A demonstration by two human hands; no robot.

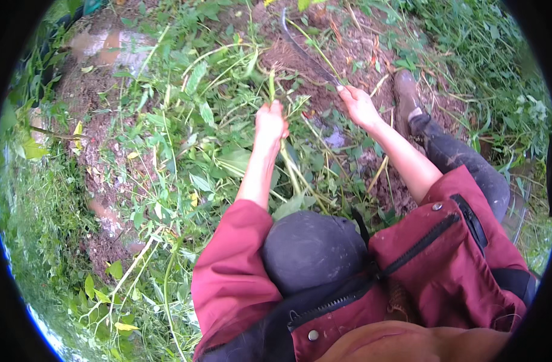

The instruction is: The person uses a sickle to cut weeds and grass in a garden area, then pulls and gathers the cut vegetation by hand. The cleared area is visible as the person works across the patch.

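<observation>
My left hand [269, 121] is closed around green plant stems [290, 168], held over a heap of pulled or cut weeds [208, 135]. A short pale stub of stem pokes out above the fist, towards thin roots on the soil. In my right hand [360, 106] is a sickle [306, 55]; its handle is hidden in the fist. The long, thin, curved blade points up and away to the left, over bare reddish soil [282, 56]. The two hands are apart, and the blade does not touch the held stems.
My bent knee [314, 249] is close below the left hand. My other leg stretches right, ending in a muddy boot [407, 92]. Muddy puddles [111, 47] lie at the upper left. Dense green plants [497, 59] grow on the right, and a branching stem [133, 267] lies at the lower left.
</observation>
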